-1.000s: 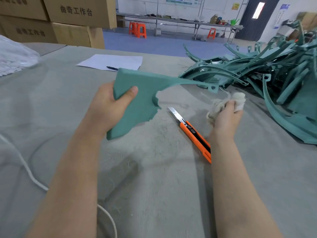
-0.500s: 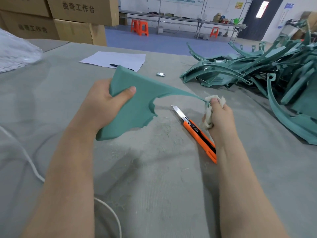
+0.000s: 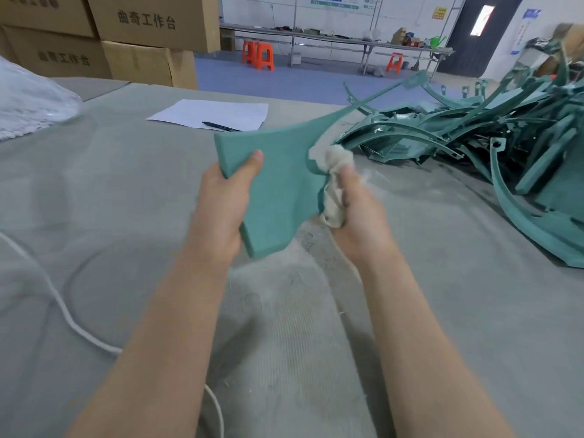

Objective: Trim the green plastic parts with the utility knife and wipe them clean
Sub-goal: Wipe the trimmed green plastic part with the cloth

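**Rag (image 3: 334, 175) against green plastic part (image 3: 281, 188)**

Left hand (image 3: 221, 203) grips the green plastic part's broad end; right hand (image 3: 358, 216) clenches the rag against its edge, above the table (image 3: 120, 197). Rightward: pile of green parts (image 3: 474, 137). Beyond: cardboard boxes (image 3: 148, 23), contents hidden.

Broad green plastic part (image 3: 278, 188) tilted in mid-air, whitish rag (image 3: 335, 161) against its right edge; pile of green parts (image 3: 543, 162) nearby.

One left hand (image 3: 218, 210), one right hand (image 3: 360, 222), one held green part (image 3: 278, 184), one rag (image 3: 335, 162), one sheet (image 3: 215, 113), one pen (image 3: 221, 126), three stools (image 3: 264, 56).
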Demonstrator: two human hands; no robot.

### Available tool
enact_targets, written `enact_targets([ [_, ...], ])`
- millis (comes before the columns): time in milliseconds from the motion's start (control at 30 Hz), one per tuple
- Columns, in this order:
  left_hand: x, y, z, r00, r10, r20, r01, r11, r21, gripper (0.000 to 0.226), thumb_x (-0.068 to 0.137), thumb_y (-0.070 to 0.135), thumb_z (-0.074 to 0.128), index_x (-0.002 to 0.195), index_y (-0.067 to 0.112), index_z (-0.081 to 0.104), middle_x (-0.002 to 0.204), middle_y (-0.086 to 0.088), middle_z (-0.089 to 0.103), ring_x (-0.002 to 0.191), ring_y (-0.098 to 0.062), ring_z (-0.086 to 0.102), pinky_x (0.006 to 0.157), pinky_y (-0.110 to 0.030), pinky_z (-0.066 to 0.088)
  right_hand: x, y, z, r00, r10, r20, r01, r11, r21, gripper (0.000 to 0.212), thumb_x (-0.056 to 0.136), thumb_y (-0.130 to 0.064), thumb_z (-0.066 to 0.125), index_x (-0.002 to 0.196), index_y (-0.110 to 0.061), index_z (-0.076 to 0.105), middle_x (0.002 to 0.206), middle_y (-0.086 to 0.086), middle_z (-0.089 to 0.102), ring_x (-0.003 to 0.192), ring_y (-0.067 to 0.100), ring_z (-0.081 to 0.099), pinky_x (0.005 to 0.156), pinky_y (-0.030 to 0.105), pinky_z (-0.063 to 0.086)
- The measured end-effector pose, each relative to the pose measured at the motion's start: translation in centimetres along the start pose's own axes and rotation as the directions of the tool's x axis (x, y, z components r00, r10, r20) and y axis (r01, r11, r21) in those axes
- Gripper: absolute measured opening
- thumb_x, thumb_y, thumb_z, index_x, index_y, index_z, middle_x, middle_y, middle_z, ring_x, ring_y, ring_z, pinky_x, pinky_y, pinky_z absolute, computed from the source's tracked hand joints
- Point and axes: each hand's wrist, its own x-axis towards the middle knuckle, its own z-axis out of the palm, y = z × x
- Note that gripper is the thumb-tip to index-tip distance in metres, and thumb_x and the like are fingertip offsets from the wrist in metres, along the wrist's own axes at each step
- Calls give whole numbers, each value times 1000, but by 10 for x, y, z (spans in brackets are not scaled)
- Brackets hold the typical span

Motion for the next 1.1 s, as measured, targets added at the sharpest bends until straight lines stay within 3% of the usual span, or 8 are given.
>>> enact_targets([
  [167,-7,-11,16,997,-59,-44,56,997,-59,17,95,20,59,105,9,66,101,-9,73,90,-25,72,82,-43,58,7,15,5,967,-237,-93,147,817,-558,22,103,-22,41,99,-9,58,83,4,60,76,20,53,68,35,43],
  [267,-8,-11,19,997,-82,15,83,989,-119,22,95,19,58,111,6,65,105,-10,72,92,-24,71,76,-37,59,9,16,2,926,-365,-100,242,772,-588,32,105,-25,36,76,-21,48,72,-2,54,71,17,47,67,35,40],
  [467,-2,-7,0,894,-192,404,241,968,-74,30,84,-1,50,110,10,63,101,-5,72,92,-18,67,78,-32,57,13,10,-13,922,-241,-303,70,873,-483,52,101,-46,36,78,-6,60,78,3,69,73,23,61,72,35,51],
  [633,1,-7,-16,725,-340,600,379,923,65,32,76,26,58,101,10,70,96,-5,74,85,-16,71,71,-27,58,8,2,-22,918,-395,-42,269,695,-667,50,104,-40,35,60,-16,38,54,-5,34,55,12,30,57,32,27],
  [733,-4,-15,-10,740,-376,558,319,926,201,34,70,25,67,101,11,69,98,-6,75,85,-17,73,69,-26,58,4,1,-17,929,-370,-15,268,700,-662,50,104,-38,35,63,-12,45,57,-4,40,55,10,36,56,30,33],
  [833,-7,-17,-7,765,-320,559,276,947,164,34,70,22,67,103,12,67,97,-2,75,85,-15,72,68,-25,57,5,-9,-20,891,-176,-418,41,950,-310,46,101,-48,36,87,-13,62,70,-3,63,57,8,61,55,21,49],
  [933,-2,-12,-6,882,-216,419,268,961,-69,28,76,22,67,103,13,68,99,-1,75,89,-15,72,69,-25,58,6,-15,-34,853,-49,-519,-17,992,-122,44,103,-48,33,102,-13,61,58,-8,66,43,4,62,42,17,48],
  [1100,3,-17,4,1000,21,1,-20,981,-192,12,98,19,53,101,19,65,102,4,73,98,-13,69,86,-31,55,5,1,-2,962,-26,-271,-58,953,-296,56,96,-65,27,91,-27,69,96,-6,71,101,18,67,94,39,49],
])
